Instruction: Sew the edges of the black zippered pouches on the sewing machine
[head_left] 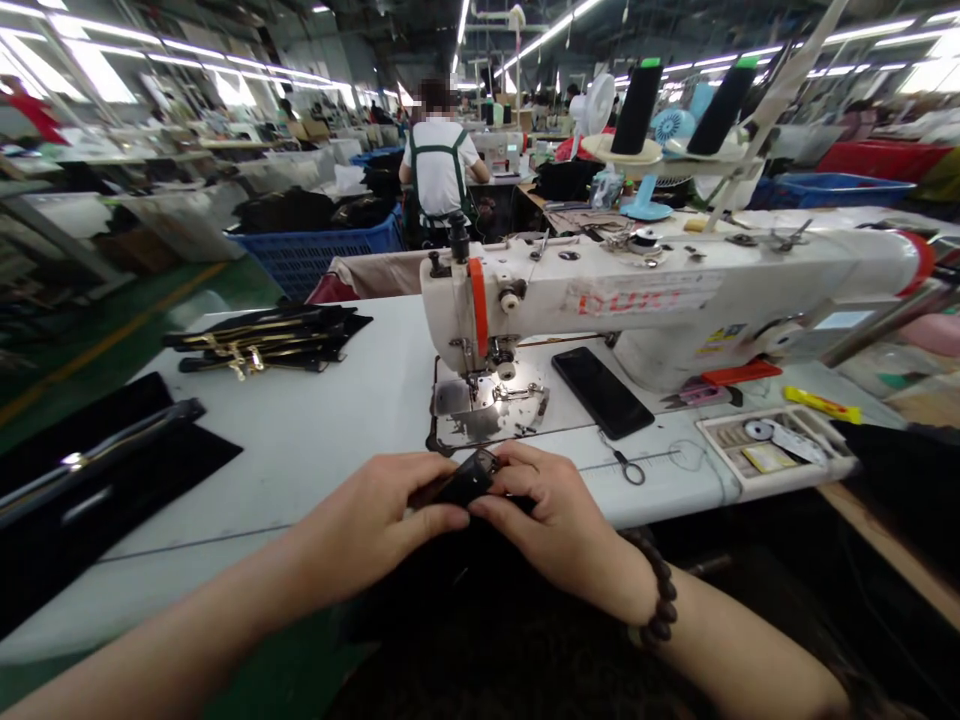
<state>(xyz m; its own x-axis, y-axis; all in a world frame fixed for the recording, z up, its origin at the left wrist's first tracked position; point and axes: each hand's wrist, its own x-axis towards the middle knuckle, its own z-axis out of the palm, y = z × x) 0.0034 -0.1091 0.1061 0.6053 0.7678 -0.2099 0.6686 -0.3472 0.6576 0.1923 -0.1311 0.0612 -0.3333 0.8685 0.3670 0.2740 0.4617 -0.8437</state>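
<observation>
Both hands pinch a black piece [471, 480], fabric or leather with a rolled-looking edge, at the table's front edge before the sewing machine. My left hand [390, 505] grips its left side, thumb on top. My right hand [544, 500], with a beaded bracelet on the wrist, closes on its right end. The piece's lower part merges with dark cloth below, so its full shape is hidden. Just beyond the hands are the needle plate [457, 425] and presser foot of the white sewing machine [585, 290].
Left on the table lie stacked black pieces with gold zippers [262, 340] and a larger black piece [112, 470]. A phone [602, 390] with a ring strap lies right of the needle plate. Farther right are snips [701, 393] and a tray [780, 450]. A person [441, 165] sits beyond.
</observation>
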